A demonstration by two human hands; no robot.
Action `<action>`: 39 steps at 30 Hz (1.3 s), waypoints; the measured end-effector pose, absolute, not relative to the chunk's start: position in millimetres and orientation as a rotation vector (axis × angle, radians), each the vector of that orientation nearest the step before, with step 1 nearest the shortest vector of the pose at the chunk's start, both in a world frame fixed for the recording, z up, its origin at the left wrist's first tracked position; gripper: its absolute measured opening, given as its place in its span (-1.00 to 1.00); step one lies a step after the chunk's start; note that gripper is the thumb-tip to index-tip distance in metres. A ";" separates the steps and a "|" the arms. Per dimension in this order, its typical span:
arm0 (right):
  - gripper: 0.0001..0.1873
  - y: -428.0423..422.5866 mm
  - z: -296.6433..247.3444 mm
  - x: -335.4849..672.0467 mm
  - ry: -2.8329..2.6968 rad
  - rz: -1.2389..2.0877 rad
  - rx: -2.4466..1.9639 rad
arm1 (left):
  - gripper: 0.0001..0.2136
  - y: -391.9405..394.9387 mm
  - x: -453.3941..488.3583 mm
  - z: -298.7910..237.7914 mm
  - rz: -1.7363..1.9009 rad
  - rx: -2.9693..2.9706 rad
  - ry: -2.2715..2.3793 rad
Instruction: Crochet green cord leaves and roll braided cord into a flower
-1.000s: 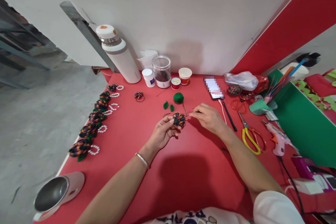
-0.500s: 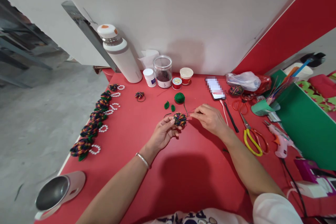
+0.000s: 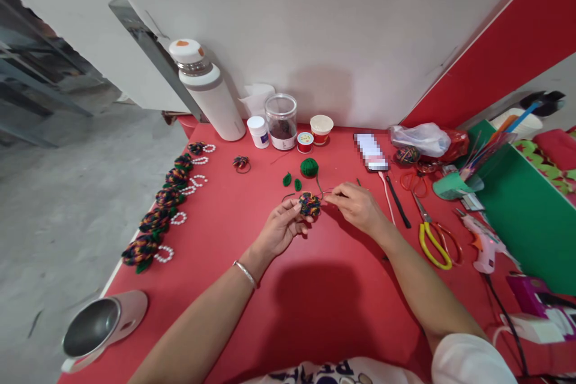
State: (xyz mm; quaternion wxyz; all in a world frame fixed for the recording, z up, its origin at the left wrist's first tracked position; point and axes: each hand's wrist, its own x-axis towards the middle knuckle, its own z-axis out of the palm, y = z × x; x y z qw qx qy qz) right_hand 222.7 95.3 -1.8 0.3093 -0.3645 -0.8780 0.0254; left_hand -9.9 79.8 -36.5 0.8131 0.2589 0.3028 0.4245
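Note:
My left hand pinches a small multicoloured crocheted yarn piece between thumb and fingers, its lower fingers curled beneath. Just to the right, my right hand is closed on a thin crochet hook, its tip close to the yarn piece; most of the shaft is hidden by the fingers. From a green yarn ball a strand runs down to the gap between my hands. Two small green crocheted leaves lie left of the ball.
Several yarn flowers with bead loops line the left edge, above a mug. A bottle, clear jar and paper cup stand behind. Rightward lie a phone, yellow-handled scissors and a glue gun.
The view has shifted very slightly. My right hand has moved a touch lower; my left hand keeps its hold on the yarn piece.

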 end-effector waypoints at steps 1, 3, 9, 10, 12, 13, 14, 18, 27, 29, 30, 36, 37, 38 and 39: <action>-0.69 95.1 -2.6 222.3 -2.320 0.071 -0.969 | -0.68 79.7 -9.6 -36.4 0.910 0.553 0.646; -0.70 94.6 -4.1 220.9 -2.322 0.092 -0.980 | -0.67 79.5 -9.3 -36.0 0.916 0.558 0.645; -0.70 89.5 -3.6 211.0 -2.288 0.187 -0.968 | -0.65 79.3 -9.3 -38.2 0.924 0.579 0.642; -0.68 88.0 -1.5 208.8 -2.287 0.205 -0.969 | -0.65 79.2 -9.3 -39.1 0.924 0.584 0.637; -0.66 84.9 4.4 203.8 -2.296 0.249 -0.987 | -0.68 79.0 -9.1 -40.6 0.923 0.590 0.627; -0.66 83.4 7.7 200.8 -2.303 0.266 -1.004 | -0.70 78.9 -8.9 -41.2 0.925 0.589 0.623; -0.68 81.9 11.0 197.5 -2.316 0.275 -1.025 | -0.70 78.8 -8.7 -41.5 0.928 0.585 0.619; -0.72 77.0 17.7 181.9 -2.406 0.133 -1.099 | -0.72 78.2 -7.8 -39.8 0.937 0.562 0.605; -0.84 69.7 18.4 162.8 -2.445 -0.297 -0.991 | -0.73 78.0 -9.0 -32.3 0.974 0.492 0.582; -0.86 67.9 21.2 161.4 -2.440 -0.353 -0.948 | -0.73 77.3 -8.5 -30.9 0.969 0.494 0.590; -0.86 65.9 22.4 160.1 -2.444 -0.379 -0.921 | -0.73 76.9 -8.1 -30.3 0.972 0.496 0.594; -0.81 36.9 22.5 138.0 -2.534 -0.350 -0.654 | -0.74 76.3 -6.1 -31.9 1.046 0.500 0.622; -0.81 32.1 21.9 133.7 -2.518 -0.306 -0.647 | -0.74 76.4 -6.6 -32.8 1.027 0.505 0.617; -0.81 28.5 21.5 130.1 -2.498 -0.271 -0.653 | -0.74 76.5 -7.3 -33.5 1.009 0.506 0.609; -0.82 26.3 21.4 127.8 -2.479 -0.254 -0.659 | -0.75 76.6 -8.1 -34.2 0.995 0.504 0.598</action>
